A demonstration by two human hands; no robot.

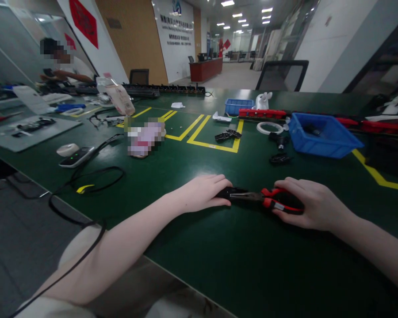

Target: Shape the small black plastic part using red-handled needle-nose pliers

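My right hand (313,203) is closed around the red and black handles of a pair of long-nose pliers (268,199). Their jaws point left, towards my left hand (207,193). In its fingers my left hand grips a small black part (226,192), low over the green table (199,247). The plier tips meet or overlap the end of this part; whether they clamp it I cannot tell. Most of the black part is hidden by my fingers, so its exact kind does not show.
Beyond my hands lie black clips (228,135), a white ring (269,128) and a blue bin (323,136) with dark pieces inside. A black cable (114,179) runs along the left, near a phone (146,139). Another person (68,66) sits at the far left.
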